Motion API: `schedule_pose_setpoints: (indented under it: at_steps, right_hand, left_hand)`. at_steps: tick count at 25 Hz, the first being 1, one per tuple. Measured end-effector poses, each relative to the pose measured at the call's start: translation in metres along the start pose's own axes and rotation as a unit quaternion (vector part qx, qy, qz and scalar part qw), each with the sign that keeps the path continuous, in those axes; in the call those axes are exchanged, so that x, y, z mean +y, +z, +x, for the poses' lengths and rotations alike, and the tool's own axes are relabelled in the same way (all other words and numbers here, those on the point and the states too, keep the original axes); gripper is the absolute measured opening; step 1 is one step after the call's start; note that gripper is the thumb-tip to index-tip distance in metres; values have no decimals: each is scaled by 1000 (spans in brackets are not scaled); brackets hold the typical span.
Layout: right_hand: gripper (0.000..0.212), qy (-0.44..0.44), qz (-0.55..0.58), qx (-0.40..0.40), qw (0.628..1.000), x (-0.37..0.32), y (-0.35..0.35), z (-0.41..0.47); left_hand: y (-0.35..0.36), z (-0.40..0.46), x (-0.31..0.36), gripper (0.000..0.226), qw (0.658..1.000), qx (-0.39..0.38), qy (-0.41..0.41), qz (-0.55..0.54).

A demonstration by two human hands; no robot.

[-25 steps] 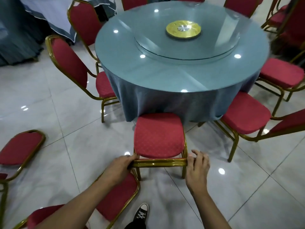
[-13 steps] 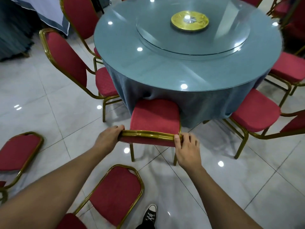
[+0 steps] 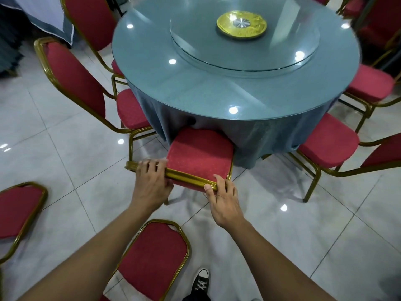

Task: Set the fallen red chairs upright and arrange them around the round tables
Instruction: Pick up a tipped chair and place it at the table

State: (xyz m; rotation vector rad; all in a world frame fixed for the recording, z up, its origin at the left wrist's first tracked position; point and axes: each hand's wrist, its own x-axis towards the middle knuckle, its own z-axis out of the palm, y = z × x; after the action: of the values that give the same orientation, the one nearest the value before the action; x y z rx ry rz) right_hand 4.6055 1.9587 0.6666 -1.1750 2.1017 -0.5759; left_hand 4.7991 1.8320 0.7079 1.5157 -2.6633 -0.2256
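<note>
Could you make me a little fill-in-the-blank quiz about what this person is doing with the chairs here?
1. Both hands, left hand and right hand, grip the gold top rail of a red ____.
2. That chair's seat pokes under the blue ____ of the round table.
3. The gold disc sits at the centre of the glass ____.

Missing words: chair; tablecloth; turntable

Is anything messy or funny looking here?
Yes. Two red chairs lie tipped over on the floor, one between the arms and one at the left, not standing at the table like the others.
</note>
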Motion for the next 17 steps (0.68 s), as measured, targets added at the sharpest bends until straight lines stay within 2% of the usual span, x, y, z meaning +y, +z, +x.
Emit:
schedule_pose_setpoints:
  at_steps: [3, 8, 13, 17]
  right_hand:
    - [60, -10, -33, 3, 999, 3, -7, -2]
    - [56, -4, -23, 8, 1000, 6, -6, -5]
    - [52, 13, -30, 13, 999, 3, -32, 27]
    - [52, 0, -21, 28, 999, 22, -58, 28]
  left_hand:
    - [3, -9, 30, 54, 998, 1, 63, 28]
    - [12, -1, 33, 64, 994, -9, 77, 75]
    - [10, 37, 32, 63, 995, -48, 60, 58]
    - [2, 37, 48, 62, 995, -71, 38, 50]
